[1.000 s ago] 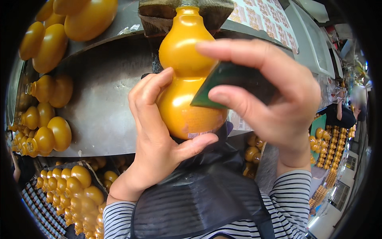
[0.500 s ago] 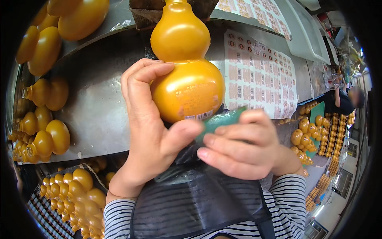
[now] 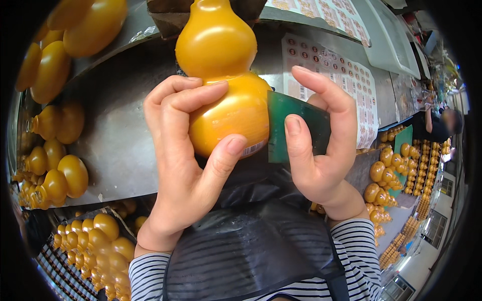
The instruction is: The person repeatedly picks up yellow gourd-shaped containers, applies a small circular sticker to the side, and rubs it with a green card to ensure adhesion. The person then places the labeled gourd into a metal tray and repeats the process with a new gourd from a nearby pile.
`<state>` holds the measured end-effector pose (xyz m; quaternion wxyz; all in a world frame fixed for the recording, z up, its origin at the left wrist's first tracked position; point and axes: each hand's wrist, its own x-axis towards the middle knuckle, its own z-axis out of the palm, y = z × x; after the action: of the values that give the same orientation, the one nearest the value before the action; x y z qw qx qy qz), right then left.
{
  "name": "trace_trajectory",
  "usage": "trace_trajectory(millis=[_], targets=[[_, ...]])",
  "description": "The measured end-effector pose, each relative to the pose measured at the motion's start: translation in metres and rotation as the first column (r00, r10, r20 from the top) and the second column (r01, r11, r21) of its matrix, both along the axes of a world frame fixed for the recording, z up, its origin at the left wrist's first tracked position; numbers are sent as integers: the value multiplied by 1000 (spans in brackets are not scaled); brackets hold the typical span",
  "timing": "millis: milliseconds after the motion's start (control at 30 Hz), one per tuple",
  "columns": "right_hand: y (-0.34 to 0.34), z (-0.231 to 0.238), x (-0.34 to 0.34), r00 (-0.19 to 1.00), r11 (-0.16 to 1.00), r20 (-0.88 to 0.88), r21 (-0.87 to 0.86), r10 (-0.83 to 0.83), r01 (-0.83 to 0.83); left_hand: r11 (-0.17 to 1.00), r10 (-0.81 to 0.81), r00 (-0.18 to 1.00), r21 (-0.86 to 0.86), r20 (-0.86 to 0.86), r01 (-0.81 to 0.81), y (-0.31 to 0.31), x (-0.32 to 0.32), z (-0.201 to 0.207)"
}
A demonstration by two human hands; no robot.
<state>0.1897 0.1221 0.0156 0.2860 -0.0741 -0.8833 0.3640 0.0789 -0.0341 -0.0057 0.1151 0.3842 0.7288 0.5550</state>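
Note:
A shiny golden-yellow gourd-shaped bottle (image 3: 218, 47) lies before me with its narrow end pointing away. My left hand (image 3: 183, 150) wraps round the left side of its wider bulb, fingers at the waist and thumb near the base. On that bulb sits a transparent printed label with a barcode (image 3: 253, 148). My right hand (image 3: 324, 150) holds a flat green scraper (image 3: 279, 113) between thumb and fingers. The scraper's straight edge meets the bulb's right side, and my index finger is raised off it.
A sheet of stickers (image 3: 351, 85) lies right of the bottle on the metal table (image 3: 125, 155). More gourd bottles (image 3: 73, 175) lie at the left, with a tray of bottles (image 3: 95, 241) below. Behind stand a brown block (image 3: 163, 17) and a white bin (image 3: 386, 40). A person (image 3: 434, 125) works far right.
My right hand has swung up and right, turning the scraper from below the bottle to its right side. The bottle has shifted slightly left and rolled, so the label's print shows less.

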Motion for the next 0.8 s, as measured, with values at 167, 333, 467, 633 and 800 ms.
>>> trace_trajectory(millis=[167, 333, 467, 633, 800], targets=[[0, 17, -7, 999, 999, 17, -4, 45, -45, 1000, 3, 1000, -26, -6, -3, -2, 1, 0], [7, 5, -10, 991, 963, -79, 257, 105, -82, 999, -15, 1000, -47, -16, 14, 0, 0, 3], [3, 15, -5, 997, 981, -22, 181, 76, -71, 999, 11, 1000, 40, -28, -10, 0, -2, -3], [-3, 3, 5, 993, 955, -38, 279, 116, -101, 1000, 5, 1000, -16, -1, -5, 0, 0, 2], [-8, 1, 6, 994, 965, -60, 253, 86, -68, 1000, 3, 1000, -19, 11, -3, 0, 0, 1]])
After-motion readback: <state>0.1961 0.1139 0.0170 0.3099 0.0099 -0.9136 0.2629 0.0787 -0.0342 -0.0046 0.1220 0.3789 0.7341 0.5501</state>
